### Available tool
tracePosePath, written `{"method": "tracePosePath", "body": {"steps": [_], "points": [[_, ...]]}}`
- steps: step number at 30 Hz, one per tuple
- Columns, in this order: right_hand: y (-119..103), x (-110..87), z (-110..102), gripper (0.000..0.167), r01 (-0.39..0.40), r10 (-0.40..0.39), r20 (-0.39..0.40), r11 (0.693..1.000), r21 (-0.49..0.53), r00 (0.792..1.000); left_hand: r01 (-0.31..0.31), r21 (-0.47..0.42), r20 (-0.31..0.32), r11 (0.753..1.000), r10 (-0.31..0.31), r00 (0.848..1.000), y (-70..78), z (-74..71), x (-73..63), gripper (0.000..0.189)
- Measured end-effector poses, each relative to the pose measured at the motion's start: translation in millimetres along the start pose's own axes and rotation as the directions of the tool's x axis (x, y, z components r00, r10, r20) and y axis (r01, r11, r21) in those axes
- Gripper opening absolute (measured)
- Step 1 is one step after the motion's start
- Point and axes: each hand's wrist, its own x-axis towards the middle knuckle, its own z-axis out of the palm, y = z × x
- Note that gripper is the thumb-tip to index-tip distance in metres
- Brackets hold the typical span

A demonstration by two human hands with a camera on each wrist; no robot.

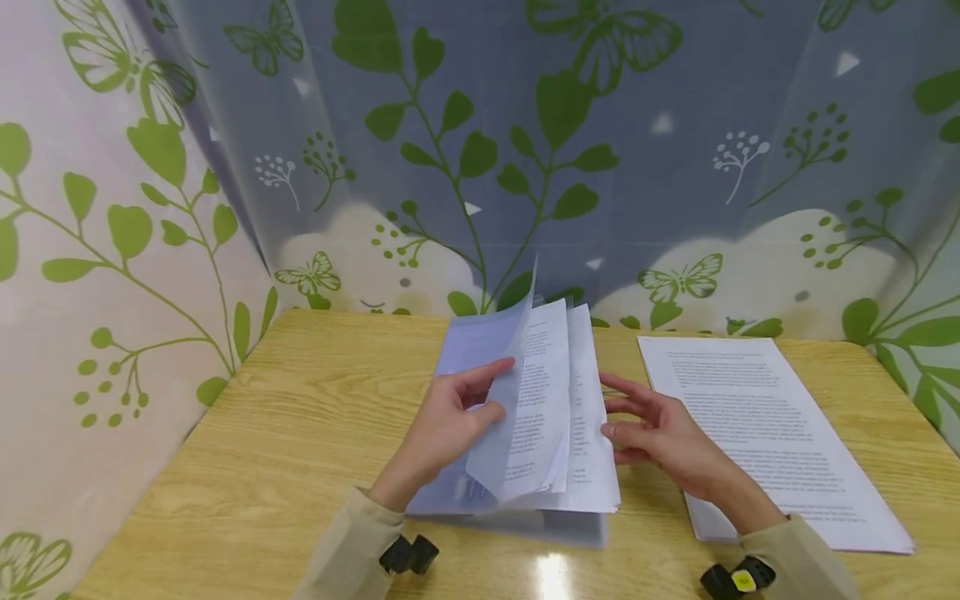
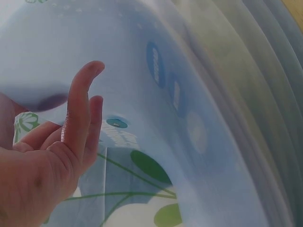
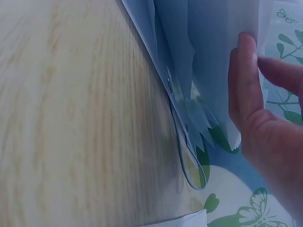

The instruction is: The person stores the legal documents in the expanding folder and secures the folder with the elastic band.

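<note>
A translucent plastic expanding file folder (image 1: 480,333) lies on the table, its flap raised and printed sheets (image 1: 546,375) fanned inside. My left hand (image 1: 450,417) pinches the flap between thumb and fingers. A snap button (image 2: 117,123) and pleated folds show in the left wrist view. On the other side, my right hand (image 1: 663,429) pinches the outer edge of the printed sheets, thumb in front and fingers behind. Below it, in the right wrist view, an elastic cord (image 3: 182,163) loops from the folder's edge.
A stack of printed paper (image 1: 757,425) lies to the right on the wooden table (image 1: 315,417). A curtain (image 1: 480,150) with leaves and butterflies hangs behind the table and along its sides.
</note>
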Motion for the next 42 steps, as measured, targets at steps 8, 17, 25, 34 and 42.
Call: {"method": "tracePosePath", "body": {"steps": [8,17,25,34,42], "points": [[-0.9,-1.8,0.1,0.074,-0.04,0.04,-0.038,0.999,-0.004,0.998,-0.005,0.005,-0.002,1.0,0.005,1.0,-1.1,1.6,0.8,0.059],[-0.3,2.7,5.1,0.075,-0.038,0.038,-0.043,0.999,-0.015,0.998,0.009,0.003,-0.012,1.0,-0.009,1.0,1.8,1.0,1.0,0.059],[-0.1,5.6,12.2,0.072,-0.024,0.023,-0.081,1.0,-0.009,0.996,0.0,0.002,-0.006,1.0,0.0,1.0,0.4,1.6,1.0,0.059],[2.1,9.0,18.6,0.072,-0.018,0.018,-0.074,1.0,-0.003,0.997,0.006,0.015,-0.015,1.0,-0.006,1.0,-0.2,1.5,0.7,0.058],[4.5,12.5,24.6,0.073,-0.027,0.027,-0.074,1.0,-0.001,0.997,0.013,-0.009,-0.024,1.0,-0.013,1.0,-0.2,2.3,1.1,0.059]]}}
